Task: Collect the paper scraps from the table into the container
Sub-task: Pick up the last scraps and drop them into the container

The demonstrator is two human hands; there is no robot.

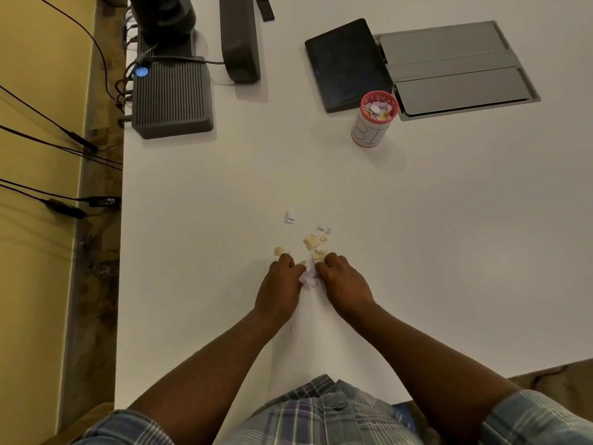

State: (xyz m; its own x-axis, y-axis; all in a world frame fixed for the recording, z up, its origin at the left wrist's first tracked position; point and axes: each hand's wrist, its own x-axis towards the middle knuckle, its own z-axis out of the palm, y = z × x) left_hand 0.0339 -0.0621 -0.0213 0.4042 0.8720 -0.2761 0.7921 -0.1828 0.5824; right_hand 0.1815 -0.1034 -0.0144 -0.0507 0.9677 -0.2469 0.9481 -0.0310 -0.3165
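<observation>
Several small white and tan paper scraps (310,241) lie scattered on the white table (449,252) just beyond my hands. My left hand (282,285) and my right hand (341,282) rest side by side on the table, fingers curled inward, pinching a bunch of white scraps (308,277) between them. One white scrap (288,217) lies farthest out, and a tan one (278,251) sits by my left fingertips. The container (372,120), a white cup with a red rim, stands upright at the far right, holding several scraps.
A dark tablet (346,64) and a grey recessed panel (455,69) sit behind the container. A black ribbed box (171,97) with cables and a dark stand (240,40) occupy the far left. The table's left edge drops to a floor strip with cables.
</observation>
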